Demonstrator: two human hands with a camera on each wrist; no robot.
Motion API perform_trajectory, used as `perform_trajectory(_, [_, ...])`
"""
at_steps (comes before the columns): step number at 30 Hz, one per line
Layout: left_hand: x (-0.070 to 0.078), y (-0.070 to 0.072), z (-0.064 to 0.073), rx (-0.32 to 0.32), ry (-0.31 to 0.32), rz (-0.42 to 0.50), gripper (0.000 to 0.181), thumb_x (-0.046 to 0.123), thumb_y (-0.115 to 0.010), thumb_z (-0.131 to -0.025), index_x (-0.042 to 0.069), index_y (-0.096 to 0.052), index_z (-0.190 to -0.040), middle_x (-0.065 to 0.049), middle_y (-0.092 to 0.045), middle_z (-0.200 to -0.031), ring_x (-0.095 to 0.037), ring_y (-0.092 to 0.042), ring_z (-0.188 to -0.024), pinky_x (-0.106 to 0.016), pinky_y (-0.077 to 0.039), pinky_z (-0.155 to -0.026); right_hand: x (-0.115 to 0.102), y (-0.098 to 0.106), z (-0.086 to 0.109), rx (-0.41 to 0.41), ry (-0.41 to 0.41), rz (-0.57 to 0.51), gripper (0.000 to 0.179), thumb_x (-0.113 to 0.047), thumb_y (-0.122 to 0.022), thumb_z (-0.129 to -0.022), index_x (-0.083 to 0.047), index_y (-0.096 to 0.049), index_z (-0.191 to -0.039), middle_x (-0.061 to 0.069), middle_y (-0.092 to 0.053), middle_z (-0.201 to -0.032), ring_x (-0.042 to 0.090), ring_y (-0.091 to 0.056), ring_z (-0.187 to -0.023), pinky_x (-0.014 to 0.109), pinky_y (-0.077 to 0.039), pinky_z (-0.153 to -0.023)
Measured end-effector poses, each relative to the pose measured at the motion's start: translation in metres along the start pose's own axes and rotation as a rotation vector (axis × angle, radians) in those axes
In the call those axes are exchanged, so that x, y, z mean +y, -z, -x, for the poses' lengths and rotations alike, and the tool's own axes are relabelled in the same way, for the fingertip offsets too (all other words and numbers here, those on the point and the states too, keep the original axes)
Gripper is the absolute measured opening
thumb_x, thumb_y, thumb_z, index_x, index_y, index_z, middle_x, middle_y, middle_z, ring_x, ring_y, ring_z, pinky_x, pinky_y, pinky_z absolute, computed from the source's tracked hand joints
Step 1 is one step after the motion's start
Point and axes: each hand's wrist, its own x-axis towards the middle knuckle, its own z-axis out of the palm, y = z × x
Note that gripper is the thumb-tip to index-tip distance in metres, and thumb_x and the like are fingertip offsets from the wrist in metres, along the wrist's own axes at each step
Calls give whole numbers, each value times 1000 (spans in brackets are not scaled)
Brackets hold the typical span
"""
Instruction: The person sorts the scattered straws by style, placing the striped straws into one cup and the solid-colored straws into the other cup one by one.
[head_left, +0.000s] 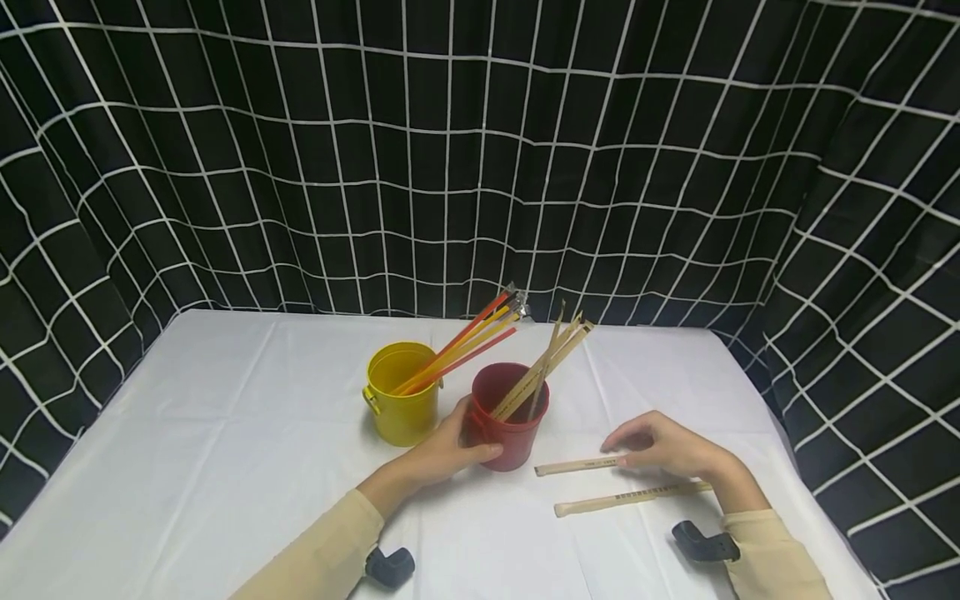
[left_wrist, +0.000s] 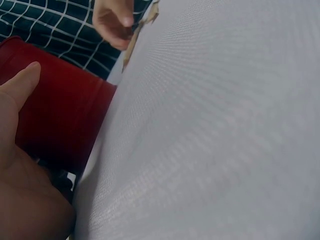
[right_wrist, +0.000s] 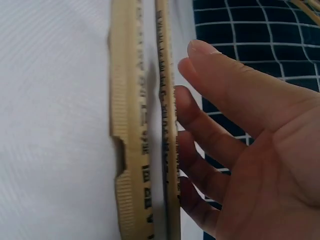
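Observation:
My left hand (head_left: 442, 454) grips a red bucket (head_left: 517, 446) by its left side, thumb across the front. The left wrist view shows the thumb lying along the red wall; the other fingers are hidden. Several slim paper-wrapped sticks (head_left: 553, 357) lean out of the bucket to the right. On the cloth, my right hand (head_left: 675, 450) hovers at the right end of a printed paper-wrapped stick (head_left: 573, 467). Its fingers are loosely bent beside that stick, not closed round it, in the right wrist view. Nearer lies a second wrapped stick (head_left: 600, 503), partly below the right wrist.
Left of the red bucket stands a yellow bucket (head_left: 405, 421) with orange and yellow plastic-wrapped sticks (head_left: 468, 342) slanting over toward the red one. A white cloth (head_left: 225, 467) covers the table. Black curtains with a white grid (head_left: 465, 150) surround its back and sides.

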Motion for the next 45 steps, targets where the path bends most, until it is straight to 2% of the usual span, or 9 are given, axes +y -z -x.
perform_trajectory(5, [-1,-1,0,-3,-6,-1,96,41,-74,-90,17,-16,-162,-6,-23,-170,-28,-19,-159,-57,-19,-128,-3,-5,1,14,-36,102,27,-19,-79,-83,-7,-76,-107,7,-77,-105,19,-68,-103,25,-50,-95])
perform_trajectory(10, [-2,-1,2,-2,0,-6,96,41,-74,-90,18,-15,-163,-6,-23,-170,-29,-19,-159,-58,-20,-127,-6,-12,-1,69,-63,152,21,-18,-81,-79,-10,-77,-98,3,-76,-100,32,-68,-109,61,-48,-106])
perform_trajectory(12, [-2,-1,2,-2,4,-10,96,42,-74,-90,19,-15,-163,-5,-22,-170,-29,-19,-159,-58,-20,-127,-9,-14,-2,98,-93,169,18,-16,-81,-78,-11,-76,-95,2,-76,-97,36,-67,-110,69,-44,-105])
perform_trajectory(16, [-1,1,1,-1,-5,-4,96,42,-73,-90,19,-15,-163,-5,-22,-170,-29,-18,-159,-58,-20,-127,-13,-15,-5,145,-173,201,11,-13,-80,-79,-11,-75,-89,0,-71,-88,25,-65,-91,51,-55,-91])
perform_trajectory(20, [0,1,1,-2,-9,-11,96,42,-74,-90,18,-15,-163,-5,-22,-170,-28,-18,-159,-58,-19,-128,-14,-15,-6,145,-212,203,7,-13,-78,-81,-12,-75,-87,-2,-69,-80,15,-58,-79,32,-51,-79])
perform_trajectory(26, [-1,2,-1,-3,-21,-14,96,41,-73,-91,18,-15,-163,-5,-22,-170,-28,-18,-159,-56,-19,-128,-14,-12,-4,125,-162,210,7,-15,-76,-84,-11,-74,-89,-3,-71,-82,11,-60,-77,29,-53,-78])
perform_trajectory(31, [-3,2,-1,-6,-17,-14,96,42,-74,-90,18,-15,-163,-5,-22,-170,-27,-19,-159,-55,-19,-128,-15,-6,0,161,-108,226,4,-12,-76,-84,-11,-73,-88,-1,-73,-87,13,-62,-85,41,-56,-86])
perform_trajectory(37, [-4,0,-1,-15,-30,-6,95,42,-73,-91,18,-16,-163,-5,-23,-170,-27,-18,-159,-56,-18,-128,-16,5,6,228,-50,223,5,-8,-76,-85,-8,-72,-85,-4,-67,-80,7,-49,-76,25,-41,-72])
perform_trajectory(45, [-2,0,0,-6,-18,4,97,42,-74,-90,18,-14,-163,-5,-22,-170,-28,-18,-159,-57,-19,-128,-27,13,9,317,61,191,8,-6,-75,-86,-13,-72,-89,-7,-63,-77,3,-49,-71,24,-39,-64])
